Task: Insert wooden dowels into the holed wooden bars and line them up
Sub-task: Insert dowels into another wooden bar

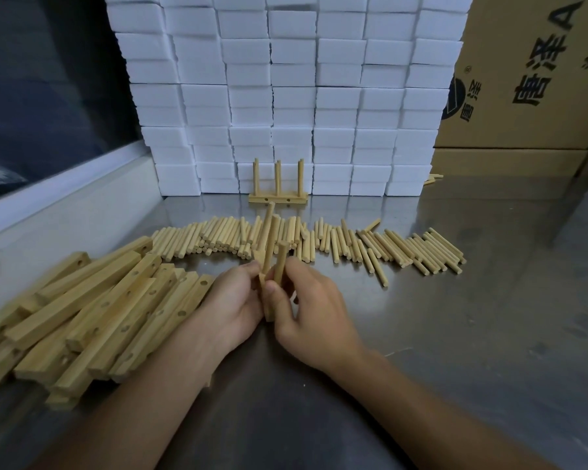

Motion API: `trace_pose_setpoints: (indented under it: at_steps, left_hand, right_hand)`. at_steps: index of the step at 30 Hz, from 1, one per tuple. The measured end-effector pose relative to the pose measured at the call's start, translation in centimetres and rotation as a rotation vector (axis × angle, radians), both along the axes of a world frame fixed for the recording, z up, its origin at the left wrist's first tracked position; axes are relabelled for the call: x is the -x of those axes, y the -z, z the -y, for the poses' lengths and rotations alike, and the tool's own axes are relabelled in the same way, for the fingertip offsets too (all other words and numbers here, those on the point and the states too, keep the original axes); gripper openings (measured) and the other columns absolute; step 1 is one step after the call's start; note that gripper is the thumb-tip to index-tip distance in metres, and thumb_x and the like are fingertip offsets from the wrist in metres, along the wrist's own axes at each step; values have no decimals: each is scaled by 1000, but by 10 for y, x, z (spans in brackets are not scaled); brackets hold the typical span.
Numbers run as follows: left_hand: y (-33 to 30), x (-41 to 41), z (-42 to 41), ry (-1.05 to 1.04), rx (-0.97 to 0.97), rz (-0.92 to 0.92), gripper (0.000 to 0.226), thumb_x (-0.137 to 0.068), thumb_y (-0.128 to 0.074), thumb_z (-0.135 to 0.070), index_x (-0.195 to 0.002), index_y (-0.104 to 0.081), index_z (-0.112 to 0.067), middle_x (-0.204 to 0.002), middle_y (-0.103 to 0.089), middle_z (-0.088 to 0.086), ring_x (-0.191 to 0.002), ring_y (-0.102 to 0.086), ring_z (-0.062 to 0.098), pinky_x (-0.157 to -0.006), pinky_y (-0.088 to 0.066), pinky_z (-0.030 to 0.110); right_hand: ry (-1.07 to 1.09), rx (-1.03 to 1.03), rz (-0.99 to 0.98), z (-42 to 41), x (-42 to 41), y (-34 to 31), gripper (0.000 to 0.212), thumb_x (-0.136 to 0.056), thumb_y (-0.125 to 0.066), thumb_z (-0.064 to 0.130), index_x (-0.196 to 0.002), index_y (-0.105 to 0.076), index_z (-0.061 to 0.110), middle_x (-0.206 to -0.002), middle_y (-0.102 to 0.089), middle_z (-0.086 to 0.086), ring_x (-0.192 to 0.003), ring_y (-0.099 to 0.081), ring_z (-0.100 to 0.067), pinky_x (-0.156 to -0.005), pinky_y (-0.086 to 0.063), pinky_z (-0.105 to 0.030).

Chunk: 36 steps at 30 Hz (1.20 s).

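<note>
Left hand (233, 300) grips a bar (266, 300) held on end over the bench (455, 317). Right hand (306, 303) pinches a dowel (280, 262) at the bar; a second dowel (268, 232) stands in it. Loose dowels (353, 245) behind, bar pile (99, 310) left, finished rack (278, 198) against foam blocks (286, 96).

Dowels (319, 242), bars (109, 300) pale tan; foam blocks (292, 96) white; table (455, 334) grey steel.
</note>
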<state>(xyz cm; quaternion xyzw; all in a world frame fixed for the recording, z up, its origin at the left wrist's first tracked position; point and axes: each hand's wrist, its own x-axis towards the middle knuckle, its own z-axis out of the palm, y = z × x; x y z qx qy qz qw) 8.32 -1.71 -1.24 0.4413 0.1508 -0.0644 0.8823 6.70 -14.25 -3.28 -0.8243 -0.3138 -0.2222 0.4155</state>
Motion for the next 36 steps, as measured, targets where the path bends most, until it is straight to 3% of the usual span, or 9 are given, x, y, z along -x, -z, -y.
trace_pose_setpoints:
  at_steps: [8,13,19,24,30,33,36]
  left_hand:
    - [7,-4,-1,29,-8,90,28,-102,-46,-5,-126,-56,5,-110,-73,21,-95,-74,28,-67,-62,34]
    - [7,-3,0,17,-35,114,29,-98,-52,1,-127,-53,4,-111,-71,25,-97,-73,33,-71,-63,35]
    - [7,-2,-1,29,-5,106,31,-97,-53,2,-128,-52,5,-110,-71,27,-98,-73,34,-74,-63,37]
    - [7,-3,-1,0,20,105,33,-97,-53,2,-130,-50,5,-112,-70,27,-96,-73,35,-69,-62,36]
    - [6,-3,-1,4,23,121,31,-99,-52,-1,-129,-52,4,-108,-72,24,-93,-74,32,-64,-61,33]
    - [6,-3,-2,-8,28,126,31,-98,-52,1,-129,-51,2,-108,-72,24,-93,-74,32,-64,-61,32]
    - [5,-2,-1,-21,20,131,30,-98,-52,1,-128,-51,1,-108,-73,23,-93,-74,32,-64,-61,32]
  right_hand:
    - [225,-124,-26,20,-21,-1,12,-99,-52,19,-89,-56,15,-81,-59,3,-74,-54,-14,-63,-48,-38]
    - [283,-197,-65,33,-33,0,12,-100,-55,18,-91,-62,13,-81,-63,2,-75,-57,-11,-65,-48,-30]
    - [345,-161,-101,46,-46,1,23,-98,-60,30,-83,-66,14,-76,-64,3,-75,-60,-16,-70,-52,-42]
    - [294,-103,-112,50,-48,2,26,-97,-60,35,-78,-67,19,-76,-63,7,-76,-58,-7,-66,-48,-25]
    - [231,-43,-172,48,-46,3,25,-94,-63,39,-72,-52,37,-99,-65,3,-92,-59,-8,-73,-49,-25]
    - [229,-25,-180,49,-47,3,11,-95,-63,37,-87,-64,29,-102,-64,2,-88,-57,-8,-73,-48,-24]
    - [209,-58,-214,50,-47,2,14,-94,-66,35,-86,-67,23,-94,-66,4,-82,-58,-11,-71,-52,-30]
